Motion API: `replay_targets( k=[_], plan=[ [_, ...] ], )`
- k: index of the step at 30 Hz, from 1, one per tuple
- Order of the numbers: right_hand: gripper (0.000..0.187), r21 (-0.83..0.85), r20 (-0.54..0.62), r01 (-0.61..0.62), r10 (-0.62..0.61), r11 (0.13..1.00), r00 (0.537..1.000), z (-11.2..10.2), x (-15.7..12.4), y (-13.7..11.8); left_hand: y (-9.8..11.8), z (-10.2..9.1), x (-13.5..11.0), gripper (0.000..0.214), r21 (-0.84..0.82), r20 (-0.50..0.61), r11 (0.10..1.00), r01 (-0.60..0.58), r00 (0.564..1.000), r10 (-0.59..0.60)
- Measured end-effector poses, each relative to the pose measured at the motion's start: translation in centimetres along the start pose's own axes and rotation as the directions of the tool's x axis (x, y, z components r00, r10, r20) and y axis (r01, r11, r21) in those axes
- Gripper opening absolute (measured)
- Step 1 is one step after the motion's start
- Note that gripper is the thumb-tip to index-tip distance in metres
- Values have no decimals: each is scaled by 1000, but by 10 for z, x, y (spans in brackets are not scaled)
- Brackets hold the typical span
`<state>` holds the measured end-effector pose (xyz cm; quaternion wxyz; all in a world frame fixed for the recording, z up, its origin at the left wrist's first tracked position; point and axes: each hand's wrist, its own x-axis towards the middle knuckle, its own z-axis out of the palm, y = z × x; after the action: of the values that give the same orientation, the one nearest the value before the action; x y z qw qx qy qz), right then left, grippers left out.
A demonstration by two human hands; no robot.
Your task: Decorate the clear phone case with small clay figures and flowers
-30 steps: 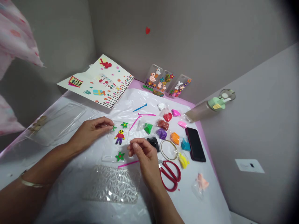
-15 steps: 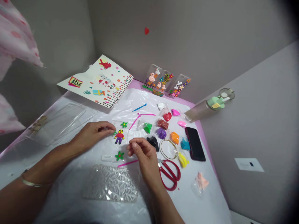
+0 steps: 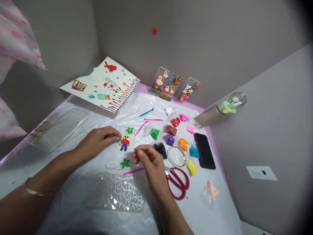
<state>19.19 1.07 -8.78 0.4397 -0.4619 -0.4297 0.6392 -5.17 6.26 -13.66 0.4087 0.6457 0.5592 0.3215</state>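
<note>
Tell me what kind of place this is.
Probably a home craft corner set up for clay modelling. Small bags of coloured clay lie on a plastic-covered table, finished decorated phone cases lean against the wall, and the left hand rests on a clear case bearing clay figures.

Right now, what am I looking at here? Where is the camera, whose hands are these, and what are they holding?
The camera sits on a person's head, looking down at their own two bare hands. The left hand pinches a tiny green clay piece at the edge of a clear plastic phone case that carries a small clay figure. The right hand has its fingertips pinched together; what they hold is too small to tell. On the white plastic-covered table lie red-handled scissors, a black phone and small bags of coloured clay.
</note>
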Motion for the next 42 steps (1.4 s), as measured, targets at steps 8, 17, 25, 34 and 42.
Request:
replay_targets(
  k=[8,17,25,34,42],
  plan=[
    [35,-4,9,-5,5,1000,1000,1,0,1,0,1,-1,28,43,-28,999,-15,999,17],
    [37,0,5,-9,9,1000,1000,1,0,0,3,0,0,30,75,-40,996,-52,998,55],
    [35,9,5,0,0,1000,1000,0,0,-1,0,-1,-2,28,34,0,996,-84,996,84],
    [34,3,6,1,-1,1000,1000,0,-1,-2,-4,-3,0,28,38,23,998,-55,998,54],
    [35,10,6,0,0,1000,1000,0,0,-2,4,-2,-1,25,18,13,999,-29,1000,29]
  ],
)
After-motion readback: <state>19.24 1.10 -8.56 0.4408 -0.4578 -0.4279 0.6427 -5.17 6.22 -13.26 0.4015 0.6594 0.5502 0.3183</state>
